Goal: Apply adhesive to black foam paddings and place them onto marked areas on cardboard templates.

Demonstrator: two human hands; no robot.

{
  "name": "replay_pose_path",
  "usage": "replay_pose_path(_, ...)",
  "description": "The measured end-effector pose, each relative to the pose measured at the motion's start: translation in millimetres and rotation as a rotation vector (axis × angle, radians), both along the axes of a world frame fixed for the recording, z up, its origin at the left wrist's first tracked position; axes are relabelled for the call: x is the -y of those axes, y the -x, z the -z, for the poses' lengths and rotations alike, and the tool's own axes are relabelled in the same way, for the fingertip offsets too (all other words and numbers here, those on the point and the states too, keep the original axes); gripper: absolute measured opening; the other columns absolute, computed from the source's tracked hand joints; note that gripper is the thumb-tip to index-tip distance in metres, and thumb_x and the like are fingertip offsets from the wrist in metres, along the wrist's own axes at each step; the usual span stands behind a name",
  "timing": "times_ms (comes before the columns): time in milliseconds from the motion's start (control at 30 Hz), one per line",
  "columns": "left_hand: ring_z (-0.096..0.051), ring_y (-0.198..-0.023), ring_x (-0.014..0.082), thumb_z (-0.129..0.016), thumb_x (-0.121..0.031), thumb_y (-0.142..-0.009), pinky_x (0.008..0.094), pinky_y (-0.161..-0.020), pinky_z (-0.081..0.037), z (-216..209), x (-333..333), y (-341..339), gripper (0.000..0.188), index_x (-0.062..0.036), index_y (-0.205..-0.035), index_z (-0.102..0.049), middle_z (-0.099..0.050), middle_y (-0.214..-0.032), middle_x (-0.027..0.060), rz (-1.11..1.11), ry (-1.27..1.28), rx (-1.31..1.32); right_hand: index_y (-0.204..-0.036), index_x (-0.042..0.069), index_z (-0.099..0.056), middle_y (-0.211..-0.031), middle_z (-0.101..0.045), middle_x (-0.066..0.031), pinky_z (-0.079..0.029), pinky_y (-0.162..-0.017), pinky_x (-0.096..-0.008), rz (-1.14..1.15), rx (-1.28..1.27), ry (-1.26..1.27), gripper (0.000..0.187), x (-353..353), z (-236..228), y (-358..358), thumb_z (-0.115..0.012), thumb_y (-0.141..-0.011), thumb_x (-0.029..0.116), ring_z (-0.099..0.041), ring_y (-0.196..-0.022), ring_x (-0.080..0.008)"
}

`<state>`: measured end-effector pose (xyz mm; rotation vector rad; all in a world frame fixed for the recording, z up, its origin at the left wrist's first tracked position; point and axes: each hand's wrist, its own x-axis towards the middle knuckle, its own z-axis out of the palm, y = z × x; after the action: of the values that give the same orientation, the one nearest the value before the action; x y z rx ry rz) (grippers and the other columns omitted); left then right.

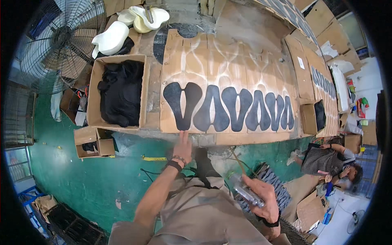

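My left hand (183, 149) reaches to the table's near edge with its fingers stretched out. Its fingertips are at the lower tip of a black bicycle-saddle-shaped cutout (173, 101), the leftmost of several lying in a row on a cardboard sheet (228, 61). The cutouts alternate in direction, and each has a narrow slot in its middle. Away from the table, low on the right, my right hand (266, 199) is wrapped around a silver tool with a green end, which looks like a spray gun (248, 193). Motion blurs part of it.
A cardboard box (93, 92) of black material stands left of the sheet, below white saddle-shaped forms (112, 38) and a large fan (61, 38). A smaller box (309, 118) sits at the right. Another person (341, 161) holds dark material beyond the patterned stack (271, 179).
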<state>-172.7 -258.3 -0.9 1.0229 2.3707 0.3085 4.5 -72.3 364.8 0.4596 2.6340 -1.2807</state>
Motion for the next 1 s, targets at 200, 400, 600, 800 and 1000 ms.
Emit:
replay_pose_path(200,-0.009,-0.161,0.0430,-0.074,-0.004,-0.071,0.0520,-0.103,-0.054,-10,-6,3,0.044,-0.0001,-0.114,-0.065,-0.008,-0.173,0.0249,0.005,0.063,0.062,-0.135,-0.002,-0.066,-0.089,-0.068,-0.0177,-0.053,-0.072,-0.0367,0.126,-0.152,-0.119,0.065,0,22,6,-0.074,-0.070,-0.005,-0.067,-0.077,-0.0335)
replay_pose_path(400,-0.010,-0.160,0.0439,-0.071,-0.005,-0.069,0.0510,-0.104,-0.054,-6,0,7,0.041,0.0003,-0.109,-0.067,-0.010,-0.173,0.0251,-0.012,-0.009,0.070,-0.133,-0.003,-0.067,-0.091,-0.068,-0.0173,-0.053,-0.074,-0.0339,0.213,-0.195,-0.122,0.055,0,25,8,-0.076,-0.079,-0.002,-0.066,-0.077,-0.0289)
replay_pose_path(600,-0.012,-0.161,0.0413,-0.079,-0.009,-0.066,0.0502,-0.105,-0.054,-5,-1,6,0.061,-0.0028,-0.124,-0.063,-0.013,-0.173,0.0224,-0.003,0.025,0.078,-0.134,0.000,-0.068,-0.088,-0.068,-0.0151,-0.053,-0.074,-0.0331,0.243,-0.187,-0.171,0.060,4,22,9,-0.076,-0.075,-0.007,-0.066,-0.076,-0.0282)
replay_pose_path(800,-0.008,-0.162,0.0399,-0.085,-0.015,-0.065,0.0510,-0.108,-0.052,-6,-1,5,0.069,-0.0043,-0.131,-0.066,-0.012,-0.174,0.0201,0.028,0.109,0.074,-0.132,-0.001,-0.068,-0.092,-0.070,-0.0184,-0.054,-0.074,-0.0338,0.282,-0.171,-0.188,0.061,5,21,5,-0.079,-0.073,-0.006,-0.069,-0.078,-0.0306)
replay_pose_path(1000,-0.010,-0.161,0.0427,-0.076,-0.007,-0.069,0.0492,-0.106,-0.053,-13,-3,4,0.038,-0.0014,-0.107,-0.070,-0.009,-0.173,0.0218,0.007,0.051,0.098,-0.133,0.000,-0.067,-0.091,-0.070,-0.0178,-0.054,-0.074,-0.0341,0.239,-0.172,-0.179,0.063,7,22,-4,-0.080,-0.071,-0.007,-0.069,-0.078,-0.0325)
